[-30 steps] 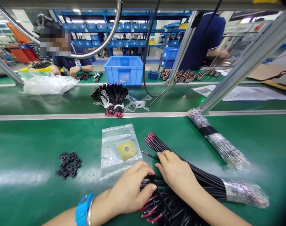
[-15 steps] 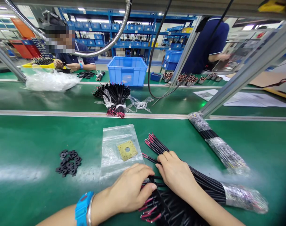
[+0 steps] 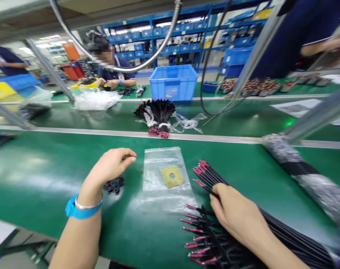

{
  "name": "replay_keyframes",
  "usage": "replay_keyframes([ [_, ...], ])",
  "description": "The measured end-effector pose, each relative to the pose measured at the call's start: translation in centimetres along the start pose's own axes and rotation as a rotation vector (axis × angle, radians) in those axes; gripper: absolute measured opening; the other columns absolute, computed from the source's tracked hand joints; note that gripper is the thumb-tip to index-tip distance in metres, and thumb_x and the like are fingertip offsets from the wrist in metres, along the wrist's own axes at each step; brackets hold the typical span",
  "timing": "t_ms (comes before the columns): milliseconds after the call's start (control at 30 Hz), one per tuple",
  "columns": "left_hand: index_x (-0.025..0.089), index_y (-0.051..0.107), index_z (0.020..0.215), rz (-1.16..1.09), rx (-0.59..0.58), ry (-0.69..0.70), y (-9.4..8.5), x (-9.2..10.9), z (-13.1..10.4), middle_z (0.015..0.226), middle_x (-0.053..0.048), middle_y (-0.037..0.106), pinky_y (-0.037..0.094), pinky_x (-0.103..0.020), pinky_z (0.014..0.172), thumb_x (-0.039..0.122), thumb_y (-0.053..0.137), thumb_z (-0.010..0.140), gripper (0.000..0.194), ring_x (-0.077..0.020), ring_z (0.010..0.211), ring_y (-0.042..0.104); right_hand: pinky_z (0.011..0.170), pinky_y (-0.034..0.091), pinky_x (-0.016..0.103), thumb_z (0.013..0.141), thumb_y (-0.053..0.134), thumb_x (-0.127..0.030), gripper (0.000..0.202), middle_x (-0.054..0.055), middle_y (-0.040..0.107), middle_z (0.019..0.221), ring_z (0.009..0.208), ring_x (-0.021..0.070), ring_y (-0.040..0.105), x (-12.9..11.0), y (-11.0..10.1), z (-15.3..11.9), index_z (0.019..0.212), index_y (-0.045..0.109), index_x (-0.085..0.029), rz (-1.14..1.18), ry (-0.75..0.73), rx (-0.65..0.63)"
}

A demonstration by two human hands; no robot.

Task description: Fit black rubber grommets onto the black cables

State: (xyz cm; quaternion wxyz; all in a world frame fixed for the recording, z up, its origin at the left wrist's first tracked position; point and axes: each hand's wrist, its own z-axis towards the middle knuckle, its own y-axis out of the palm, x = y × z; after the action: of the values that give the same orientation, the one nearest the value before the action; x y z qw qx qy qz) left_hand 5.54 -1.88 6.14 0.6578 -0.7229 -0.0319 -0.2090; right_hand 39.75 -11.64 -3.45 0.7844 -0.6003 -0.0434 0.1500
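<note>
My right hand (image 3: 237, 213) is closed around a black cable (image 3: 207, 188) whose red wire ends stick out beyond the fingers. Beside it lies a bundle of black cables (image 3: 211, 175) with red tips, its far end wrapped in plastic. Below the right wrist, several black cables with red ends (image 3: 206, 239) lie spread in a row. My left hand (image 3: 112, 164), with a blue band at the wrist, hovers over a pile of small black parts (image 3: 114, 185) that it partly hides. Its thumb and fingers are curved and slightly apart, with nothing visible between them.
A clear plastic bag (image 3: 158, 201) with a yellow square plate (image 3: 172, 176) lies between my hands. A wrapped cable bundle (image 3: 306, 170) lies at right. Behind the rail stand tied cables (image 3: 158, 116) and a blue bin (image 3: 174, 84). A person (image 3: 111, 71) works across the bench.
My left hand has left the spread cables and moved left to the black parts. My right hand keeps hold of the cable. The view has shifted left.
</note>
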Motion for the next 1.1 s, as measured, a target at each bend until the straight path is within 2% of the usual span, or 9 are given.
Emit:
replay_keyframes([
  [100, 0.024, 0.071, 0.097, 0.035, -0.094, -0.196, -1.5, -4.6, -0.8, 0.091, -0.002, 0.075, 0.048, -0.026, 0.072, 0.033, 0.055, 0.078, 0.026, -0.0214, 0.084, 0.067, 0.060, 0.043, 0.031, 0.093, 0.038, -0.034, 0.020, 0.002, 0.062, 0.073, 0.063, 0.0194, 0.062, 0.5, 0.6, -0.1, 0.086, 0.052, -0.021, 0.137, -0.027, 0.042],
  [233, 0.025, 0.073, 0.095, 0.053, -0.212, -0.229, 0.0, -6.4, -1.3, 0.092, -0.002, 0.075, 0.047, -0.025, 0.069, 0.023, 0.066, 0.066, 0.030, -0.0212, 0.082, 0.067, 0.055, 0.043, 0.029, 0.094, 0.040, -0.040, 0.023, 0.001, 0.064, 0.073, 0.060, 0.0183, 0.063, 0.8, 0.7, -0.1, 0.087, 0.053, -0.023, 0.204, -0.055, 0.056],
  [433, 0.023, 0.073, 0.077, 0.130, -0.244, -0.163, 1.8, -5.2, -0.9, 0.082, -0.004, 0.072, 0.043, -0.026, 0.062, 0.015, 0.066, 0.062, 0.018, -0.0203, 0.072, 0.064, 0.052, 0.042, 0.028, 0.093, 0.040, -0.044, 0.027, 0.000, 0.062, 0.068, 0.058, 0.0185, 0.062, 0.7, 0.5, -0.2, 0.080, 0.053, -0.024, 0.234, -0.030, 0.042],
  [700, 0.022, 0.068, 0.065, 0.129, -0.240, -0.095, 1.4, -3.8, -1.7, 0.080, -0.004, 0.070, 0.045, -0.030, 0.075, 0.013, 0.063, 0.062, 0.011, -0.0238, 0.087, 0.061, 0.056, 0.043, 0.029, 0.090, 0.043, -0.038, 0.019, -0.001, 0.060, 0.069, 0.056, 0.0168, 0.058, 0.9, 0.7, 0.0, 0.081, 0.050, -0.024, 0.341, -0.002, 0.018],
  [800, 0.021, 0.065, 0.071, 0.124, -0.198, -0.071, 1.1, -3.0, -2.1, 0.077, -0.003, 0.069, 0.046, -0.030, 0.072, 0.016, 0.058, 0.071, 0.008, -0.0213, 0.080, 0.061, 0.058, 0.043, 0.028, 0.087, 0.044, -0.031, 0.011, -0.001, 0.058, 0.071, 0.058, 0.0160, 0.056, 0.7, 0.2, 0.2, 0.081, 0.048, -0.023, 0.405, 0.031, 0.046],
  [867, 0.020, 0.063, 0.078, 0.011, -0.136, -0.056, 1.2, -2.2, -2.1, 0.075, -0.001, 0.068, 0.046, -0.028, 0.066, 0.022, 0.054, 0.078, 0.009, -0.0177, 0.071, 0.061, 0.061, 0.043, 0.028, 0.086, 0.044, -0.028, 0.008, 0.000, 0.058, 0.072, 0.061, 0.0157, 0.055, 0.5, -0.5, 0.3, 0.081, 0.047, -0.023, 0.449, 0.068, 0.079],
  [967, 0.018, 0.063, 0.083, -0.440, -0.042, -0.053, 2.4, -0.4, -1.2, 0.073, -0.001, 0.068, 0.050, -0.027, 0.064, 0.030, 0.061, 0.078, 0.013, -0.0159, 0.066, 0.063, 0.060, 0.042, 0.027, 0.086, 0.044, -0.029, 0.011, -0.001, 0.055, 0.068, 0.060, 0.0146, 0.052, 0.1, -1.6, 0.6, 0.078, 0.046, -0.022, 0.541, 0.117, 0.084],
  [1033, 0.016, 0.066, 0.086, -0.712, -0.068, -0.053, 3.9, 1.5, -0.2, 0.074, -0.003, 0.071, 0.053, -0.030, 0.069, 0.031, 0.066, 0.075, 0.019, -0.0173, 0.068, 0.066, 0.057, 0.040, 0.026, 0.087, 0.045, -0.031, 0.017, -0.002, 0.052, 0.064, 0.057, 0.0138, 0.050, -0.1, -2.1, 0.8, 0.072, 0.045, -0.022, 0.599, 0.132, 0.056],
  [1100, 0.014, 0.068, 0.088, -0.779, -0.124, -0.006, 5.8, 3.8, 0.7, 0.078, -0.007, 0.073, 0.055, -0.033, 0.071, 0.029, 0.066, 0.076, 0.020, -0.0188, 0.069, 0.068, 0.056, 0.038, 0.026, 0.087, 0.046, -0.031, 0.022, -0.003, 0.051, 0.061, 0.056, 0.0135, 0.048, -0.1, -2.3, 0.8, 0.067, 0.044, -0.022, 0.636, 0.139, 0.033],
])
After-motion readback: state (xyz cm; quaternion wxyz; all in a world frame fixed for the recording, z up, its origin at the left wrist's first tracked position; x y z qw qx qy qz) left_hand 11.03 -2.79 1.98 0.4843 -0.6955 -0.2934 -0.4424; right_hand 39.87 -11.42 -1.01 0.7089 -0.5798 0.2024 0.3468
